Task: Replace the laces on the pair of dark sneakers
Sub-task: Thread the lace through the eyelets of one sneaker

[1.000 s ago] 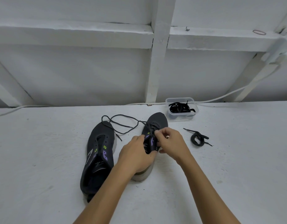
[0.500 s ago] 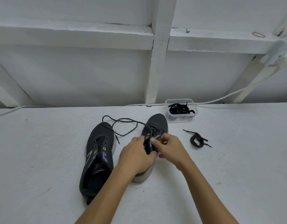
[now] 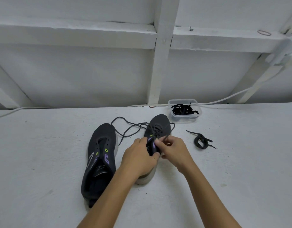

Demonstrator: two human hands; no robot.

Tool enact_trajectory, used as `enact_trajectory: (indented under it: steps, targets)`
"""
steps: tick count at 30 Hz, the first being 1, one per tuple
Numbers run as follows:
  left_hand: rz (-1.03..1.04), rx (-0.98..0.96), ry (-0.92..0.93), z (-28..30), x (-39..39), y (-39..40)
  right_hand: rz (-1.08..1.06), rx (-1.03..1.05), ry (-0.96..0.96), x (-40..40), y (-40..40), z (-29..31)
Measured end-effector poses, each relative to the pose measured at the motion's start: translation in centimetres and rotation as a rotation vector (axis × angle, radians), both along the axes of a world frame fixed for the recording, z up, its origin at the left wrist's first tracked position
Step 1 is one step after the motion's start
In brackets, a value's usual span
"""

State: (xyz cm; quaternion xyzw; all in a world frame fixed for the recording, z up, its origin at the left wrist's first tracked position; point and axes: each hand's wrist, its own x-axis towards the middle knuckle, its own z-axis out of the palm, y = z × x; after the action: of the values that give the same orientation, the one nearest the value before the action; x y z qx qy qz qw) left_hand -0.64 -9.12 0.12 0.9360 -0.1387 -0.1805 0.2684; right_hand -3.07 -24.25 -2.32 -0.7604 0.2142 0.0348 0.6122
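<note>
Two dark sneakers lie side by side on the white tabletop (image 3: 43, 162), toes pointing away from me. The left sneaker (image 3: 100, 155) has no lace in it; its eyelets are bare and its opening gapes toward me. The right sneaker (image 3: 158, 127) is partly laced near the toe, and both my hands are on it.

My left hand (image 3: 139, 159) is wrapped around the middle of that shoe, thumb and fingers closed on its side by the purple loops, holding it steady. My right hand (image 3: 172, 149) sits just beside it, thumb and forefinger pinched tight on the dark lace (image 3: 130, 127) right at the upper eyelets. From there the lace runs up across the tongue, and its loose length trails off to the left in a wide loop that lies on the tabletop between the two toes and touches the edge of the left sneaker. A shorter bit curves around the right side of the toe.

Beyond the right sneaker's toe, near the wall, stands a small clear plastic tub (image 3: 198, 111) holding a tangle of black laces (image 3: 183, 110). To the right of my hands, well apart from the shoes, another black lace lies in a coiled bundle (image 3: 200, 142) with its ends sticking out. A white cable (image 3: 224, 100) runs along the back edge of the tabletop.
</note>
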Motion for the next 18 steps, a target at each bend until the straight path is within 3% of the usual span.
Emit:
enact_trajectory:
  steps: [2,5,7,11,14,18]
  targets:
    - [0.001,-0.005,0.005,0.0,0.0,0.1,-0.066,-0.053,-0.097,0.3,-0.2,0.1]
    - [-0.004,0.001,0.017,-0.1,-0.1,0.2,-0.385,-0.054,-0.230,1.5,-1.8,1.4]
    - [-0.005,0.000,0.015,0.0,-0.2,0.2,-0.429,0.003,-0.190,1.7,-2.7,2.1]
    - [-0.003,0.009,0.009,0.2,-0.2,0.1,-0.084,0.061,0.113,0.6,-2.2,2.1]
    - [-0.003,0.007,-0.003,0.2,-0.2,0.1,0.051,0.039,0.077,-0.1,-0.9,1.4]
    - [0.001,0.000,0.001,0.2,-0.3,0.1,0.165,-0.370,0.032,0.7,-0.9,1.1]
